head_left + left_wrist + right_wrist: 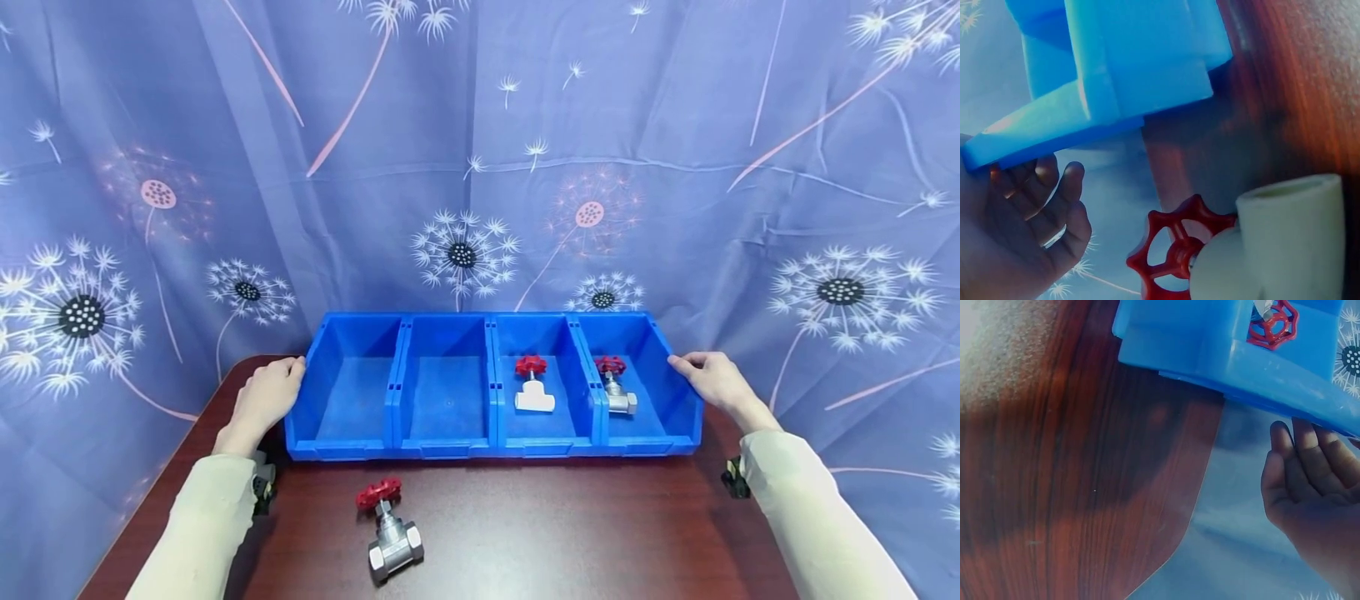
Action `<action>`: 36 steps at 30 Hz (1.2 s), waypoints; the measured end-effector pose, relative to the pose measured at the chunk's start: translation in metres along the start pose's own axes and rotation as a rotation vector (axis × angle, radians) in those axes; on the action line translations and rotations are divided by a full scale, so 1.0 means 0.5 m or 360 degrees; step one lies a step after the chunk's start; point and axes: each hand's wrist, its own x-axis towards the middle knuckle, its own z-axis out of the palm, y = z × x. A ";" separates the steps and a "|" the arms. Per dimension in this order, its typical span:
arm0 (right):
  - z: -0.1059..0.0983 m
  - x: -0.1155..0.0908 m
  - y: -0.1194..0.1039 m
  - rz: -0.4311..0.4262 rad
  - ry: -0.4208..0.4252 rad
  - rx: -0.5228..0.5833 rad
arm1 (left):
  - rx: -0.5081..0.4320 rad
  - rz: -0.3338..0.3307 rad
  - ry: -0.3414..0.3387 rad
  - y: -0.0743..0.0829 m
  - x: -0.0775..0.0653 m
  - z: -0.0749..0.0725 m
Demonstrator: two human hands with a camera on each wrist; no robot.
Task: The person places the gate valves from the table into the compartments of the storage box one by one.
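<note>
My left hand grips the left end wall of a blue divided bin, its thumb at the rim and its fingers on the outer side. At the opposite end, my right hand holds the right wall in a similar way. A white plastic valve with a red handwheel lies in the compartment second from the right. The rightmost compartment holds a metal valve, also red-wheeled. Another metal valve rests on the table in front of the bin.
Close to my left wrist is a white fitting with a red handwheel, not visible in the head view. The dark wooden table has edges close beyond both arms. A blue dandelion-patterned curtain hangs right behind the bin.
</note>
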 end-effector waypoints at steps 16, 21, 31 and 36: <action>-0.001 -0.004 -0.010 0.0123 -0.0061 0.0058 | 0.0102 0.0065 -0.0226 0.015 -0.035 -0.035; -0.001 -0.007 -0.012 0.0148 -0.0056 0.0048 | 0.0155 0.0046 -0.0285 0.025 -0.058 -0.041; 0.005 -0.007 -0.012 0.0183 -0.0033 0.0150 | 0.0259 0.0102 -0.0280 0.074 -0.120 -0.081; 0.007 -0.008 -0.009 0.0208 -0.0004 0.0196 | 0.0285 0.0124 -0.0277 0.096 -0.147 -0.088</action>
